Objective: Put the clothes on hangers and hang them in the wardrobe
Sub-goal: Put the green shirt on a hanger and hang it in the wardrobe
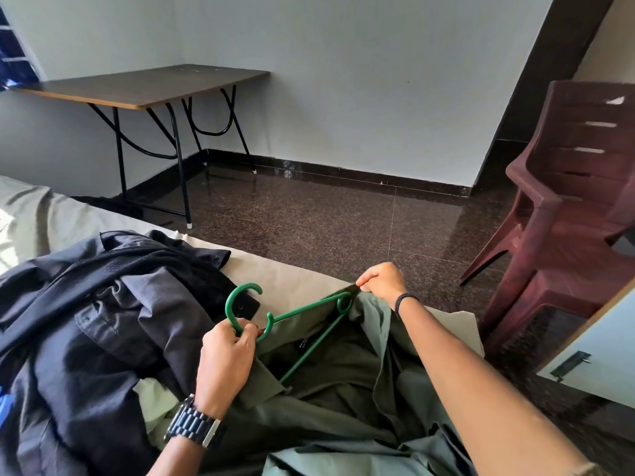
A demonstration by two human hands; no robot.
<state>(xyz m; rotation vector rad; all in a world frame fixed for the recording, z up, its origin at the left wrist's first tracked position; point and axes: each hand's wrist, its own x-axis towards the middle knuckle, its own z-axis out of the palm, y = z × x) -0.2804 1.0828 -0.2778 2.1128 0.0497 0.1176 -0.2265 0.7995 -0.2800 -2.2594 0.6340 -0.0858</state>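
A green plastic hanger (302, 309) lies partly inside an olive-green shirt (343, 383) spread on the bed in front of me. My left hand (225, 359) grips the hanger at the base of its hook. My right hand (383, 281) pinches the shirt's shoulder fabric over the hanger's far end. The hanger's near arm is hidden under the cloth. To the left lies a heap of dark grey and black clothes (103, 310).
The bed (62, 214) has a pale sheet. Stacked maroon plastic chairs (563, 214) stand at the right. A folding table (144, 85) stands by the far wall. A white wardrobe door with a latch (584, 352) juts in at the right edge. Dark polished floor lies between.
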